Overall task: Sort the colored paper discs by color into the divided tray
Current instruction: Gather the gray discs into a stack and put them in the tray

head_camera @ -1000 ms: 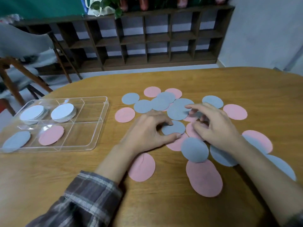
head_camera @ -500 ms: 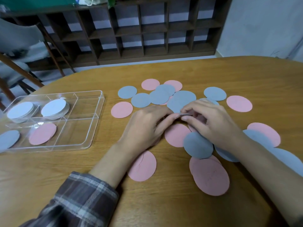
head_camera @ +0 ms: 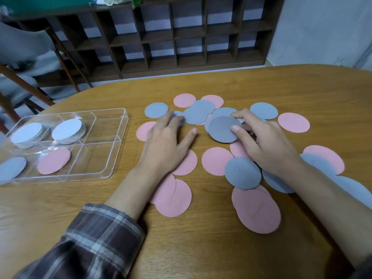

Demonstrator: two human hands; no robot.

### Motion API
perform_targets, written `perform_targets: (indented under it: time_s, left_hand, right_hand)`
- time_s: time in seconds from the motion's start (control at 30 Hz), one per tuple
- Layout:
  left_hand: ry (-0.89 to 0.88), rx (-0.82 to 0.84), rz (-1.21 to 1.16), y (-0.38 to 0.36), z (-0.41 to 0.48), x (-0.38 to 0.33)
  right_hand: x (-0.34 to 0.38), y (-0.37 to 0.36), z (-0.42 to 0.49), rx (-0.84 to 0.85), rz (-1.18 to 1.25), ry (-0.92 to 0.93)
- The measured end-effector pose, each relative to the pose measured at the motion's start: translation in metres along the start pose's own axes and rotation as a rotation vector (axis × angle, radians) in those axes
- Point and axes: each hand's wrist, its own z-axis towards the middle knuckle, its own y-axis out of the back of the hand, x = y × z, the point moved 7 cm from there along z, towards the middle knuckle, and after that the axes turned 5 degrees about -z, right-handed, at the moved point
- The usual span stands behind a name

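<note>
The right hand (head_camera: 263,146) pinches a grey-blue disc (head_camera: 222,128) between thumb and index finger. Its fingers (head_camera: 244,115) are clamped on the disc's right edge. The disc sits tilted, its left part over other grey-blue ones, at the far middle of the heap.

The left hand (head_camera: 167,141) lies palm down to the left of it and holds nothing. Its fingers (head_camera: 171,119) are straight and a little apart, the thumb spread to the right. The fingertips touch a grey-blue piece at the far side of the heap, and the palm and wrist cover parts of several pink ones. A plaid sleeve (head_camera: 100,238) ends below that wrist.

The loose discs (head_camera: 217,161), pink and grey-blue, are spread on the worktop (head_camera: 201,254) around and under both hands, and many overlap. Two large pink ones lie nearest, one by each forearm.

The clear tray (head_camera: 120,137) stands on the worktop left of the heap, not touching it. Its far row holds two white stacks (head_camera: 68,128), each in its own compartment. In the near row, a blue disc (head_camera: 12,170) lies in the leftmost compartment in view and a pink disc (head_camera: 53,161) in the next. The two right compartments hold nothing.

Beyond the worktop a dark shelf (head_camera: 181,37) stands along the wall, and a chair (head_camera: 30,57) stands at far left.
</note>
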Motion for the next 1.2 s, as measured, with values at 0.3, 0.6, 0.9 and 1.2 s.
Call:
perform_targets:
  time_s: [0.3, 0.6, 0.9, 1.2]
  left_hand:
    - [-0.025, -0.060, 0.049, 0.005, 0.001, -0.003]
    - [-0.072, -0.133, 0.031, 0.018, 0.003, -0.004]
    - [-0.104, -0.080, -0.031, 0.012, 0.007, 0.003]
    - [-0.184, -0.153, 0.136, 0.018, 0.007, -0.002]
  right_hand:
    - [-0.009, 0.001, 0.000, -0.015, 0.026, -0.070]
    - [-0.008, -0.003, 0.000, 0.013, 0.039, -0.082]
    - [-0.009, -0.001, -0.003, -0.004, 0.063, -0.118]
    - [-0.010, -0.001, -0.002, -0.011, 0.051, -0.118]
